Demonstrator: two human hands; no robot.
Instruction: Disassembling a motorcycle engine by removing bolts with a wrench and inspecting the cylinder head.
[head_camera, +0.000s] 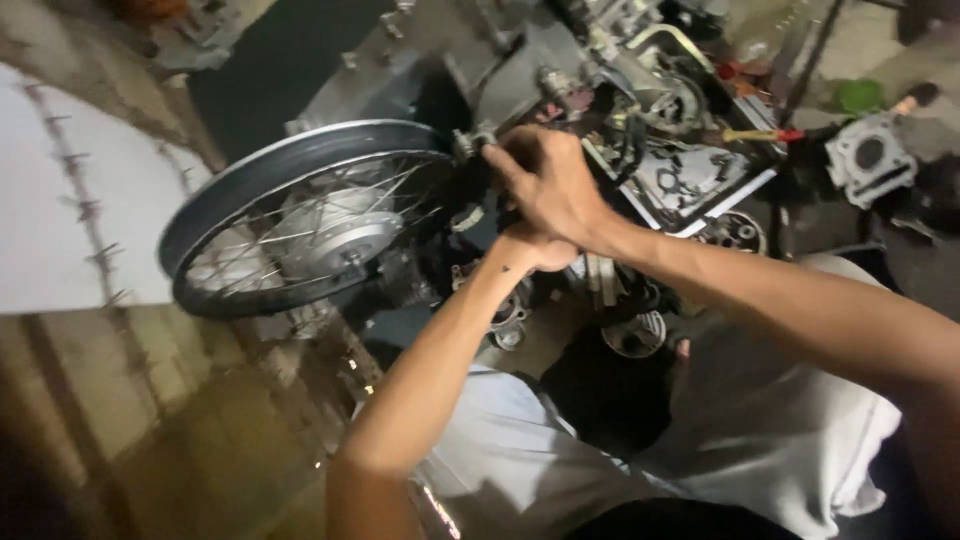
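Knees in light grey trousers (760, 440) are seen nearest the camera, at the bottom of the view. Both forearms are stretched forward from there and are crossed at the wrists. The left hand (535, 250) is mostly hidden under the right wrist; how far its fingers are closed, and whether anything is held in them, cannot be told. The right hand (548, 180) is laid over it, with the fingers (500, 165) curled down around a dark part at the rim of a spoked wheel (300, 220); the part itself is covered by the hand and cannot be made out, so the grip is seen as closed but its object is not clear.

The wheel is found just left of the hands, tilted, with a black tyre, thin wire spokes and a silver hub (335, 235) at its middle. A small metal fitting (470, 142) is seen touching the tyre just above the right hand's fingers.

Below the hands, round metal engine parts (632, 335) are scattered on the floor. Beyond the hands, an opened engine casing (690, 175) is seen, with a red-tipped, yellow-handled tool (760, 134) lying beside it. Farther right, a grey engine cylinder (870, 155) is set well apart from the wheel, and a green round object (858, 96) is seen behind it.
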